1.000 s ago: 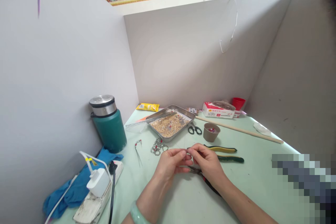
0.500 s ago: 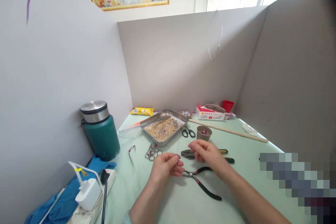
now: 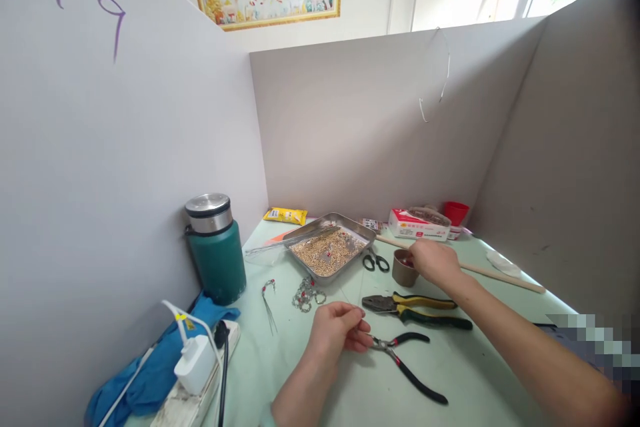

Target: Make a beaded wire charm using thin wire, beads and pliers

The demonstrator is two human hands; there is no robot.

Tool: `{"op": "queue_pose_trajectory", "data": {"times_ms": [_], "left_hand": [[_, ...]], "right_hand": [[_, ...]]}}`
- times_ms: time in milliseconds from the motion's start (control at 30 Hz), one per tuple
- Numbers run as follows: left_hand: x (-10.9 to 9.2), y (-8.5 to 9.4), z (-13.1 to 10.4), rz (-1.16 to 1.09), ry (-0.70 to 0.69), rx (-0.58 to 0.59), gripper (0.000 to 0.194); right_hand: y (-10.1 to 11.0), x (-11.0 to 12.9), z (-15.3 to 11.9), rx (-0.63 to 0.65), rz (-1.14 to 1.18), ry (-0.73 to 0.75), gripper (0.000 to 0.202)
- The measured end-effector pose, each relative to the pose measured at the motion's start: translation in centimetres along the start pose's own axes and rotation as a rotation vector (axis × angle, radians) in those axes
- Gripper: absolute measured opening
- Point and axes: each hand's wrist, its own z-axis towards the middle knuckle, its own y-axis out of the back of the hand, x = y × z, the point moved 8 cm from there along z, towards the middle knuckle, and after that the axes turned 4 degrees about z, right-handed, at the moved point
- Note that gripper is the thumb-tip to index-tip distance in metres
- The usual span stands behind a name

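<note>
My left hand [image 3: 344,328] is closed in a pinch at the front middle of the table, and a thin wire [image 3: 381,311] seems to run from its fingertips. Just right of those fingers lie small black-handled pliers [image 3: 395,348], jaws toward the hand. My right hand [image 3: 434,263] reaches over a small brown cup [image 3: 403,273] with red beads inside; its fingertips are hidden in the cup. Large combination pliers [image 3: 400,307] with yellow and green handles rest between the hands. Left of my left hand are a heap of beaded chain [image 3: 306,295] and a beaded wire bundle [image 3: 269,303].
Behind stand a metal tray [image 3: 330,275] of gold beads, black scissors [image 3: 376,262], a white-red box [image 3: 419,225], a red cup [image 3: 455,213] and a wooden stick [image 3: 500,277]. To the left are a green flask [image 3: 217,267] and power strip [image 3: 200,407]. Partitions enclose the table.
My right hand has moved away from my left, back and right to the brown cup, uncovering the combination pliers. My left hand keeps its pinch. The view has shifted left.
</note>
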Motion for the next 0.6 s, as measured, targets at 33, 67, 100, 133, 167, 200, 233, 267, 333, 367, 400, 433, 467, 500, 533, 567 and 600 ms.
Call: {"op": "queue_pose_trajectory", "data": {"times_ms": [33,67,100,133,167,200,233,267,333,367,400,433,467,500,533,567,600], "left_hand": [[0.0,0.0,0.0,-0.001,-0.003,0.002,0.021],[0.1,0.0,0.1,0.0,-0.006,0.005,0.021],[0.1,0.0,0.1,0.002,-0.009,0.01,0.021],[0.2,0.0,0.1,0.005,-0.01,0.014,0.021],[0.2,0.0,0.1,0.007,-0.013,0.017,0.022],[0.2,0.0,0.1,0.008,-0.016,0.018,0.022],[0.2,0.0,0.1,0.007,-0.02,0.019,0.023],[0.1,0.0,0.1,0.008,-0.022,0.021,0.023],[0.1,-0.1,0.0,0.014,-0.024,0.03,0.024],[0.1,-0.2,0.0,0.021,-0.022,0.036,0.024],[0.1,-0.2,0.0,0.028,-0.017,0.04,0.025],[0.1,-0.3,0.0,0.034,-0.015,0.044,0.026],[0.1,-0.3,0.0,0.038,-0.015,0.046,0.027],[0.1,-0.3,-0.1,0.04,-0.018,0.046,0.027],[0.1,-0.3,-0.1,0.041,-0.022,0.045,0.027],[0.1,-0.3,-0.1,0.041,-0.027,0.045,0.027],[0.0,-0.2,-0.2,0.039,-0.036,0.045,0.027]], "right_hand": [[-0.2,0.2,0.3,0.015,-0.009,-0.006,0.016],[-0.4,0.4,0.6,0.03,-0.014,-0.009,0.016],[-0.5,0.5,0.8,0.044,-0.017,-0.012,0.015],[-0.7,0.6,1.1,0.058,-0.019,-0.014,0.015],[-0.8,0.7,1.3,0.069,-0.02,-0.018,0.015],[-0.8,0.7,1.4,0.076,-0.021,-0.021,0.015],[-0.9,0.8,1.6,0.079,-0.02,-0.023,0.015],[-0.9,0.8,1.7,0.079,-0.018,-0.023,0.016],[-0.8,1.0,1.8,0.072,-0.008,-0.013,0.015],[-0.8,1.1,1.7,0.066,0.001,-0.003,0.014],[-0.7,1.2,1.7,0.06,0.013,0.012,0.013],[-0.6,1.3,1.6,0.052,0.029,0.028,0.012],[-0.4,1.3,1.4,0.044,0.047,0.045,0.01],[-0.2,1.3,1.3,0.035,0.069,0.062,0.009],[0.0,1.3,1.2,0.025,0.094,0.079,0.008],[0.3,1.3,1.1,0.013,0.123,0.094,0.007],[0.7,1.2,0.9,-0.004,0.154,0.108,0.007]]}}
